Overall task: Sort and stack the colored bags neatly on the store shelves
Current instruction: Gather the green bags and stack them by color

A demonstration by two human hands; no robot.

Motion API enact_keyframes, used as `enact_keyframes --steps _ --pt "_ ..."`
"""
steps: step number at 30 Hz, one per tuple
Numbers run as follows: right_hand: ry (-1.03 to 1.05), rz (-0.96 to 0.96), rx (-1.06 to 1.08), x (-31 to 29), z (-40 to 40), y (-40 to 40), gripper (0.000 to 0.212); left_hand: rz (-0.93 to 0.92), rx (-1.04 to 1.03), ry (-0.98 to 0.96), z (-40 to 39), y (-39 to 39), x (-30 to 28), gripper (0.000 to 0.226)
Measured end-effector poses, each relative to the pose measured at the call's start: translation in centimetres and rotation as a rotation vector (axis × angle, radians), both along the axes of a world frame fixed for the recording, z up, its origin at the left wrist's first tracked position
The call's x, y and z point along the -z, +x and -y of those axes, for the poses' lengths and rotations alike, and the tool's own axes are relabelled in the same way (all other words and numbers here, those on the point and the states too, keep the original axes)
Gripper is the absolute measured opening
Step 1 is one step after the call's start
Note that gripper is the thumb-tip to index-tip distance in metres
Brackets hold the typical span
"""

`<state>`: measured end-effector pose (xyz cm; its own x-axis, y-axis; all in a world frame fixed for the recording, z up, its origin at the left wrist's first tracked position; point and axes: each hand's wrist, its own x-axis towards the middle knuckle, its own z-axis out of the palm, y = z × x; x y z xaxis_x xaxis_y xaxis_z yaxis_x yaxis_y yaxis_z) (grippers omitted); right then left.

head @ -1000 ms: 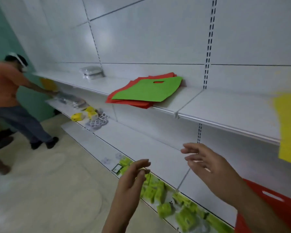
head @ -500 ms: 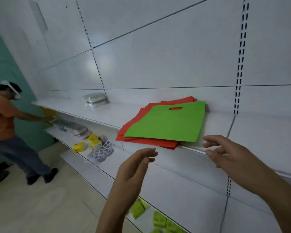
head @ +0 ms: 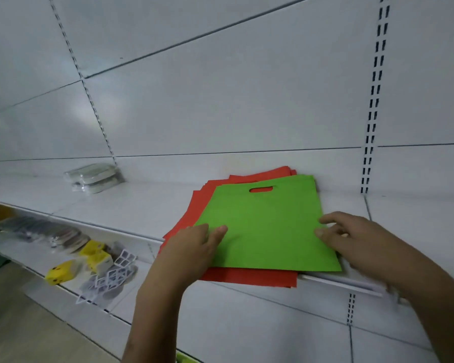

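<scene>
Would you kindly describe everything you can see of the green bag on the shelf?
The green bag is a flat, bright green sheet-like bag, seemingly non-woven fabric, with an oval cut-out handle near its far edge. It lies flat on top of a fanned stack of red bags on the white shelf, its near edge reaching the shelf's front lip. The left hand touches its left edge and the right hand its right edge, fingers resting on the surface.

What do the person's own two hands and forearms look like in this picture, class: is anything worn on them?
Both are bare. The left hand and right hand wear no gloves, and no rings, watch or bands show. The forearms are uncovered down to the bottom edge of the picture; no sleeve is in view. No markings can be made out.
</scene>
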<state>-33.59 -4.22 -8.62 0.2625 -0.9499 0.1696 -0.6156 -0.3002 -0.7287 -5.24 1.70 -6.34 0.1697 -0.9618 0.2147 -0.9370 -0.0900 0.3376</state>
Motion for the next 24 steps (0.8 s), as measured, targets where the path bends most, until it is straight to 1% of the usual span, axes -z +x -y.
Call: enact_keyframes --steps 5,8,11,15,16,18,21,24 --pt "-0.026 -0.020 0.121 0.3 1.6 1.6 0.022 0.083 0.081 -0.036 2.1 -0.1 0.8 0.052" --pt "-0.074 -0.027 0.205 0.2 1.3 2.3 0.027 0.056 0.096 -0.058 2.8 0.2 0.7 0.054" --pt "-0.122 0.029 0.227 0.1 1.0 2.4 0.027 0.051 0.122 -0.080 2.9 -0.2 0.8 0.054" --pt "-0.140 0.154 0.247 0.0 1.0 1.5 0.025 0.124 0.158 -0.140 2.6 -1.2 1.2 0.050" --pt "-0.144 0.186 0.250 -0.1 1.0 1.3 0.025 0.105 0.159 -0.144 2.6 -1.2 1.3 0.049" --pt "-0.162 0.221 0.246 -0.2 0.9 1.0 0.026 0.055 0.129 -0.141 2.6 -0.7 1.1 0.050" --pt "-0.189 0.222 0.246 -0.4 1.1 0.8 0.024 0.135 0.040 -0.110 3.3 0.6 1.4 0.050" --pt "-0.228 0.167 0.257 -0.5 1.3 0.9 0.024 0.143 0.020 -0.083 3.8 0.8 1.6 0.049"
